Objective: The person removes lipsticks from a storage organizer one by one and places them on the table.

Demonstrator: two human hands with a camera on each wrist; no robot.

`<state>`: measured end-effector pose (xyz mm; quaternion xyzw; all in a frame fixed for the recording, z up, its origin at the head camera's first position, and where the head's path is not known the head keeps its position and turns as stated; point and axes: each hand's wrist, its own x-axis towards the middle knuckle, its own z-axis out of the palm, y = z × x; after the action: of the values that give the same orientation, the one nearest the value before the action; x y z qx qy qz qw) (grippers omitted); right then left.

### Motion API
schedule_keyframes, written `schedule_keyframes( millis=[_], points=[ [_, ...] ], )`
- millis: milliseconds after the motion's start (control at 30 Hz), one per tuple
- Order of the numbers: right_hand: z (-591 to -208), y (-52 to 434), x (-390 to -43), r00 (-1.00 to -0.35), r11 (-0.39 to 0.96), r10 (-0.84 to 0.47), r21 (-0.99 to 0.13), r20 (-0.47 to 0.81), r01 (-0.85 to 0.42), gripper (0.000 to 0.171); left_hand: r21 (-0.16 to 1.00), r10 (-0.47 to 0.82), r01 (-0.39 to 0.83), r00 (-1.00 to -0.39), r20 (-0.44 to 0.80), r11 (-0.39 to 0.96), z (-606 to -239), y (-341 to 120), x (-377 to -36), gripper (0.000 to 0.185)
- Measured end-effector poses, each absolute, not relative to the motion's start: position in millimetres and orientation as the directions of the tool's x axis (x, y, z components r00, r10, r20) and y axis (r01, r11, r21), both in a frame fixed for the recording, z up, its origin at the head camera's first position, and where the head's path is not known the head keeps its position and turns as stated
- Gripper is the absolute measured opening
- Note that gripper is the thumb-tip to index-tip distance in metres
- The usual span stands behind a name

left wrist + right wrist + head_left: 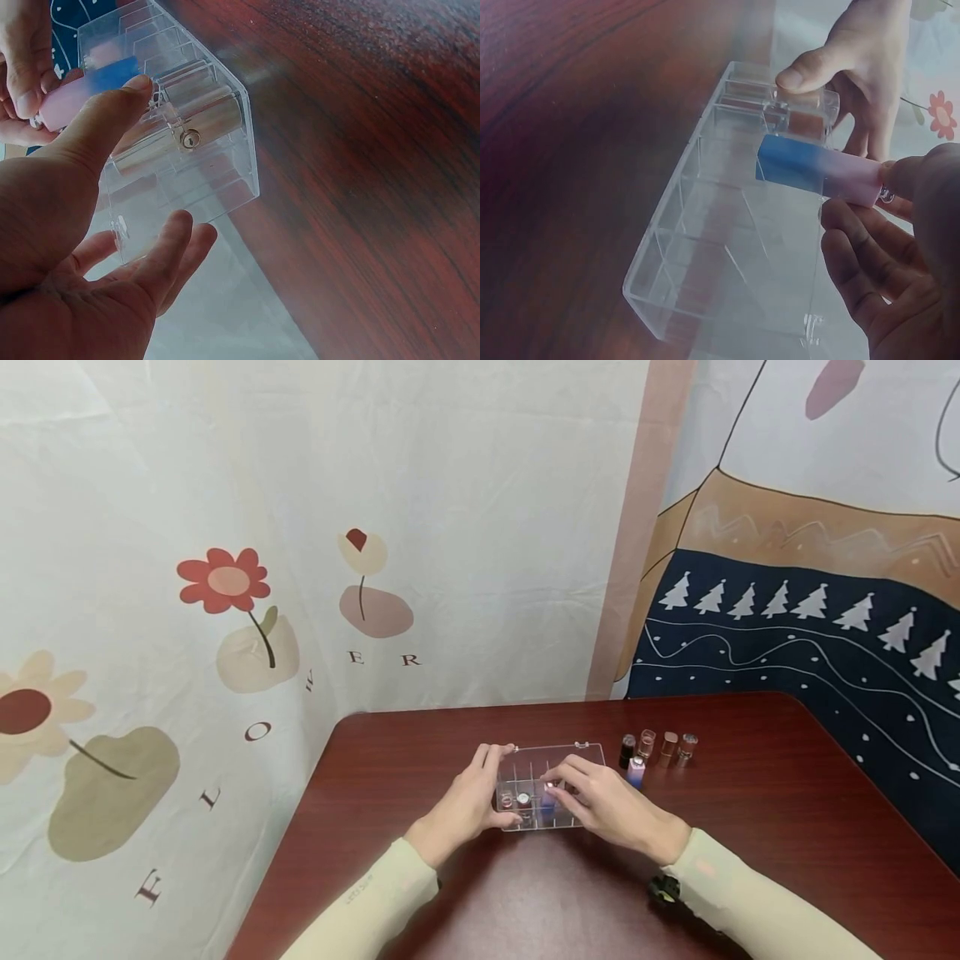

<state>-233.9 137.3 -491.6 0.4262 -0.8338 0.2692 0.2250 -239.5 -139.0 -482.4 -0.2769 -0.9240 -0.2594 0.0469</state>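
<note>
Seen from the head: both hands meeting at a clear compartment box near the middle of a dark red surface, left hand against the box's left end, right hand over its middle with a blue-and-pink tube pinched at the fingertips. Just right of the box, a small cluster of bottles standing upright; a flower-print cloth hanging behind. From the left wrist: left hand bracing the box, thumb pressed on the top edge of a divider, the other fingers straight and loosely together under the near wall, gripping nothing; a metallic tube already lying in one compartment. From the right wrist: right hand pinching the pink end of the tube between thumb and curled fingers, blue end hanging tilted above an open compartment of the box, not yet touching its floor. Probably best done by keeping the box braced, turning the tube parallel to the dividers, lowering the blue end first between the walls, and letting go only once it lies flat. Main risk, by the look of it: catching a divider and tipping the light box.
</note>
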Motion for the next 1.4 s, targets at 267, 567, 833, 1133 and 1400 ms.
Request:
schedule_keyframes(
  millis=[267,567,833,1133,1400],
  points=[
    [-485.0,142.2,-234.0,-0.531,0.483,-0.568,-0.268,0.629,-0.834,0.026,0.47,0.476,0.52,-0.851,0.221,0.713,-482.0,-138.9,-239.2,0.107],
    [-482.3,149.8,-237.0,-0.507,0.474,-0.552,-0.251,0.662,-0.844,0.029,0.476,0.472,0.513,-0.855,0.213,0.714,-484.1,-138.7,-239.3,0.108],
    [-477.1,157.3,-234.9,-0.502,0.469,-0.527,-0.258,0.686,-0.845,0.035,0.475,0.48,0.528,-0.847,0.229,0.704,-485.9,-138.7,-239.3,0.109],
    [-470.4,166.4,-236.0,-0.539,0.535,-0.5,-0.248,0.678,-0.808,0.036,0.454,0.487,0.546,-0.837,0.25,0.704,-483.1,-138.7,-238.9,0.109],
    [-465.6,173.8,-236.6,-0.531,0.538,-0.479,-0.244,0.699,-0.807,0.043,0.453,0.488,0.541,-0.839,0.24,0.708,-484.1,-138.9,-239.6,0.109]
  ],
)
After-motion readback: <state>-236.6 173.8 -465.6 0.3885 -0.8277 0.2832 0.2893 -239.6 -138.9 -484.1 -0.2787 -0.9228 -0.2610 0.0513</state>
